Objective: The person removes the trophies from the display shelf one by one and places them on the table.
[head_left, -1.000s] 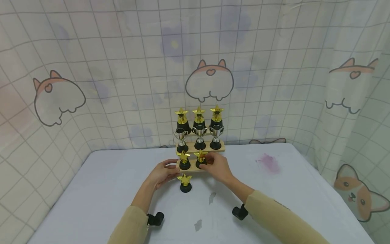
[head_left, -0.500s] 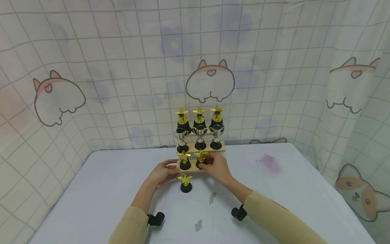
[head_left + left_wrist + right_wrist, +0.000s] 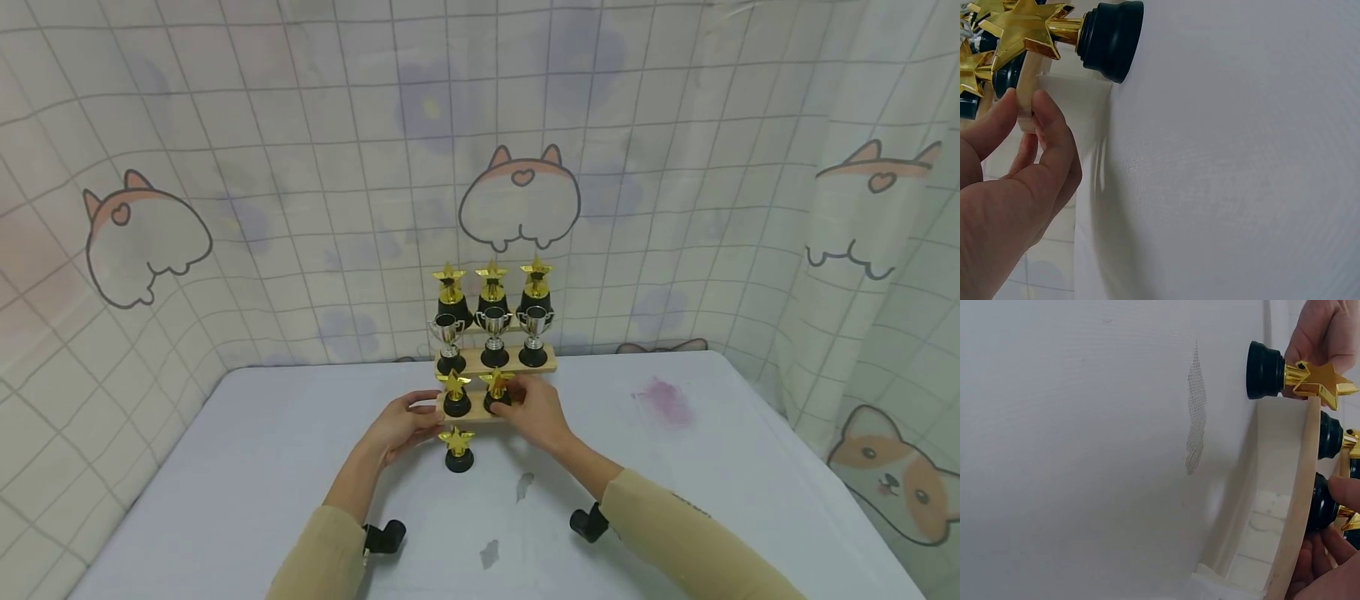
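My left hand point(image 3: 402, 427) pinches the left end of the lowest wooden shelf board point(image 3: 1027, 94) between thumb and fingers. On that board two gold star trophies with black bases stand side by side: a left one point(image 3: 456, 393) and a middle one point(image 3: 496, 388). The fingers and thumb of my right hand point(image 3: 534, 410) grip the middle trophy at its black base point(image 3: 1322, 503), which sits on the board. In front of the shelf, a third small star trophy point(image 3: 458, 450) stands upright on the white tabletop.
Behind, a middle board point(image 3: 472, 362) bears three silver cup trophies point(image 3: 494, 336), and three larger star trophies point(image 3: 492, 292) stand on the top tier. Grey patches point(image 3: 489, 554) and a pink stain point(image 3: 664, 402) mark the white table point(image 3: 262, 483). A printed curtain point(image 3: 300, 167) hangs behind.
Both hands keep their places on the board and the trophy. The whole scene shifts very slightly in the head view.
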Demonstrator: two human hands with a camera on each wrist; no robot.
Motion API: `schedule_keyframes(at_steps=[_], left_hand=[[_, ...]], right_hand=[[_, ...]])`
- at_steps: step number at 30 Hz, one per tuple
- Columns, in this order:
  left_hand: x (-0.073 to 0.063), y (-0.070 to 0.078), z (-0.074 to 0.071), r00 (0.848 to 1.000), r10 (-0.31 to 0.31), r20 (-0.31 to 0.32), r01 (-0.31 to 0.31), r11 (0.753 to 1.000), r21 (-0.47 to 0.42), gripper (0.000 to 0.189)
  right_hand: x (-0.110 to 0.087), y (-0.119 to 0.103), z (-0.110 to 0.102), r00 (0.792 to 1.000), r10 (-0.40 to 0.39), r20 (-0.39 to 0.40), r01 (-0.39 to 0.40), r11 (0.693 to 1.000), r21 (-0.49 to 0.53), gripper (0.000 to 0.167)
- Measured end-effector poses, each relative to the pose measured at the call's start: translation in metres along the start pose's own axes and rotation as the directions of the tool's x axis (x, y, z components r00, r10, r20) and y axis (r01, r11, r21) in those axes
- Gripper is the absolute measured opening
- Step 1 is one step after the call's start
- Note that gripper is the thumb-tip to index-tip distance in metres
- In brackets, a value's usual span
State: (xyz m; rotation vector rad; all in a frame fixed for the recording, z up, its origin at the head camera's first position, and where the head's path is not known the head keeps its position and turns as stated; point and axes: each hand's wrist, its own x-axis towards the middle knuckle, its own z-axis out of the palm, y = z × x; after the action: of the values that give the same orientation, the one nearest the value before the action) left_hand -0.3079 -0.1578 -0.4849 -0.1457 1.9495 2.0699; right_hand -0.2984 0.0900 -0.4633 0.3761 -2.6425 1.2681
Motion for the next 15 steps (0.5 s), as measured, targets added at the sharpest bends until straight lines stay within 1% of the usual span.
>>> schedule_keyframes(at_steps=[6,15], left_hand=[[-0.0001,-0.0008,-0.0001,1.0,0.006,0.008,-0.006,1.0,-0.008,0.052],[0.0009,-0.0006,0.0002,1.0,0.007,-0.001,-0.007,1.0,-0.013,0.052]], right_hand=[[-0.001,0.0003,-0.0003,1.0,0.011,0.0,-0.011,1.0,0.008,0.028],[-0.0065,-0.003,-0.0056,1.0,0.007,0.005,-0.008,0.999,0.033,0.03]])
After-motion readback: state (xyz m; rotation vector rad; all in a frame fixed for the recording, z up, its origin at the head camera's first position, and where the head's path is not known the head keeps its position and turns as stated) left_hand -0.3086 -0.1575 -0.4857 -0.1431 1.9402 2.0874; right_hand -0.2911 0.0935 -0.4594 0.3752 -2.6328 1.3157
